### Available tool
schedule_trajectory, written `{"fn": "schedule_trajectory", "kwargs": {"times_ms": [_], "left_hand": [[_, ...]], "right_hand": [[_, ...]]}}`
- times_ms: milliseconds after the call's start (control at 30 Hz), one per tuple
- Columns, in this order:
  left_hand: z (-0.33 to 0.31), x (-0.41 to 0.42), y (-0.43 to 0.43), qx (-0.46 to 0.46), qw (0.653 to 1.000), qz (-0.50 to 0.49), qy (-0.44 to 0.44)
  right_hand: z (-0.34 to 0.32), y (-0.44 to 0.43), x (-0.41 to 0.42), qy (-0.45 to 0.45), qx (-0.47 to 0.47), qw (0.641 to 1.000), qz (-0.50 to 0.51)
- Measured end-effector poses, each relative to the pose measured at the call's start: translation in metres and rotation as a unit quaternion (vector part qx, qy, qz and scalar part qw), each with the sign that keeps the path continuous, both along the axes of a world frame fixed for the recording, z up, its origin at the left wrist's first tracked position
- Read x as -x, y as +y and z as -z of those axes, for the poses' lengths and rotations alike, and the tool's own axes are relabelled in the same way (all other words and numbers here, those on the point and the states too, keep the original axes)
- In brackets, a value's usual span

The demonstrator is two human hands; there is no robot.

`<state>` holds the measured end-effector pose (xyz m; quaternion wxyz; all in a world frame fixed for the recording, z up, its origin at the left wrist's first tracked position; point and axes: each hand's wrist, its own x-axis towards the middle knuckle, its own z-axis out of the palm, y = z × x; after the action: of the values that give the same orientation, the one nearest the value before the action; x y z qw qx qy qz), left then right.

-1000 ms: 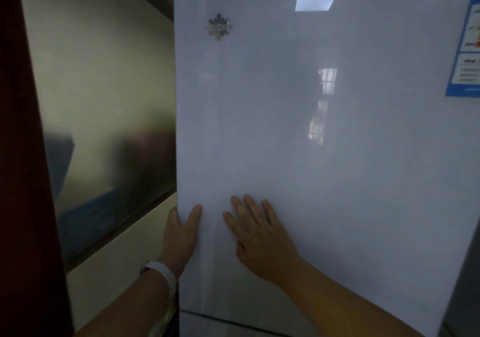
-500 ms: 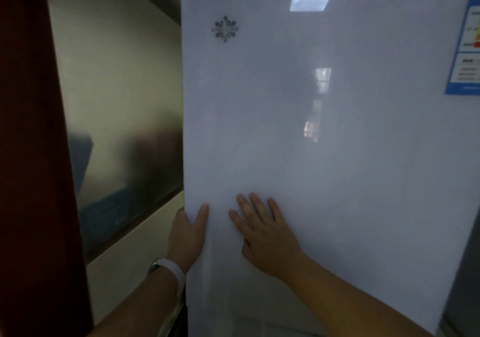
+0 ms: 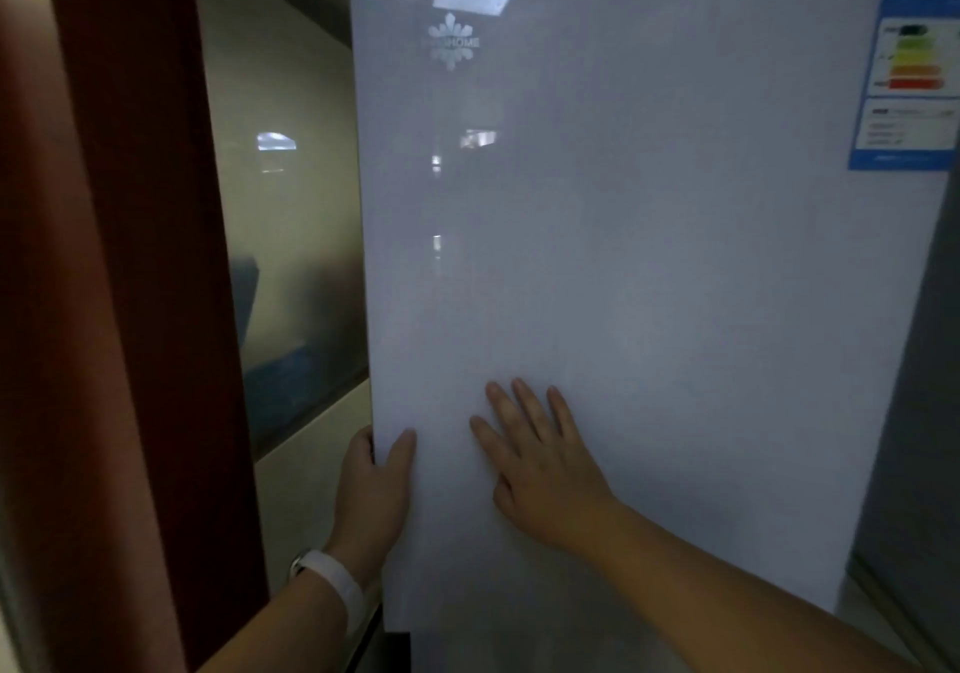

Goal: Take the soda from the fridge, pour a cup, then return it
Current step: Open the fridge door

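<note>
A white fridge door [image 3: 649, 283] fills most of the view, with a snowflake logo near its top left. My left hand [image 3: 371, 490] wraps around the door's left edge, thumb on the front and fingers hidden behind. My right hand [image 3: 540, 457] lies flat on the door front, fingers spread and pointing up. No soda or cup is in view; the fridge's inside is hidden behind the door.
A dark red frame [image 3: 140, 309] stands close on the left. Between it and the fridge is a glossy wall panel [image 3: 291, 257] above a pale ledge. A blue energy label [image 3: 909, 69] sits at the door's top right. A grey surface borders the right edge.
The door's left edge has shifted rightward in view and the red frame takes up more of the left. Both hands keep their places on the door.
</note>
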<state>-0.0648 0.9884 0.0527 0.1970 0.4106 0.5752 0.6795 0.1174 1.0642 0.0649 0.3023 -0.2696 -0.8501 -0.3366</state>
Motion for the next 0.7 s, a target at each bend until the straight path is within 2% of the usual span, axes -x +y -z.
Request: {"fn": "schedule_trajectory", "kwargs": {"times_ms": [267,500,700], "left_hand": [[-0.04,0.006,-0.043,-0.068,0.991,0.113,-0.009],[-0.035,-0.007,-0.088,-0.106,0.972,0.21,-0.013],[-0.032,-0.013,-0.126,-0.117,0.951,0.282,-0.045]], "right_hand": [[-0.005,-0.061,-0.009,0.093,0.027,0.994,-0.058],[0.003,-0.124,-0.022,0.081,0.072,0.993,-0.049],[0.016,-0.18,-0.039,0.066,0.156,0.985,0.023]]}}
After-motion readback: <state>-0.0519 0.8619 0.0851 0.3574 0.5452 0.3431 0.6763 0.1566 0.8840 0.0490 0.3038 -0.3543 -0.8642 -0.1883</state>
